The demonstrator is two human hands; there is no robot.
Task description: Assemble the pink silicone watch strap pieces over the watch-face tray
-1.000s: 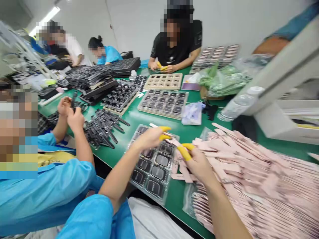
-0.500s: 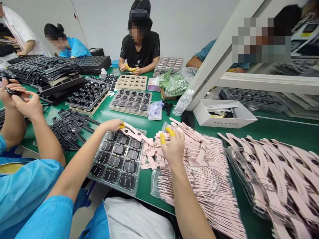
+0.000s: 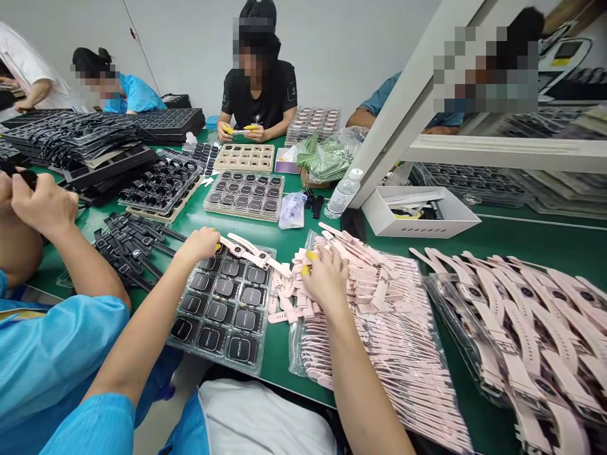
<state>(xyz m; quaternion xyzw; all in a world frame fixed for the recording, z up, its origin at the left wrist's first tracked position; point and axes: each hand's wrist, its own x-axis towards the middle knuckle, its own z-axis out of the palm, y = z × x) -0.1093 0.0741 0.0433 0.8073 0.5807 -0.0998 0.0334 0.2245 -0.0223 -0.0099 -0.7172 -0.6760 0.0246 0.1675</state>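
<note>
My left hand (image 3: 202, 245), with a yellow finger cover showing, is curled down at the upper left corner of a clear tray (image 3: 262, 354) of square black watch faces (image 3: 217, 311). Its fingertips are mostly hidden, and what they hold cannot be made out. Two watches with pale pink straps (image 3: 238, 249) lie across the tray's far edge, just right of that hand. My right hand (image 3: 328, 278) is over a heap of loose pink watch straps (image 3: 379, 287), fingers apart. Its yellow-covered thumb and forefinger are close together among the straps.
Bagged pink straps (image 3: 393, 379) lie at the front right, beside a tray of pink-strapped watches (image 3: 526, 297). Behind stand a water bottle (image 3: 344, 194), a white box (image 3: 422, 226) and stacked trays (image 3: 244, 201). Black straps (image 3: 137, 243) and a co-worker's hands (image 3: 45, 199) are to the left.
My left hand has moved left, away from the pink-strapped watches, to the tray's corner. My right thumb and forefinger have come closer together and lower onto the straps. The view has shifted slightly.
</note>
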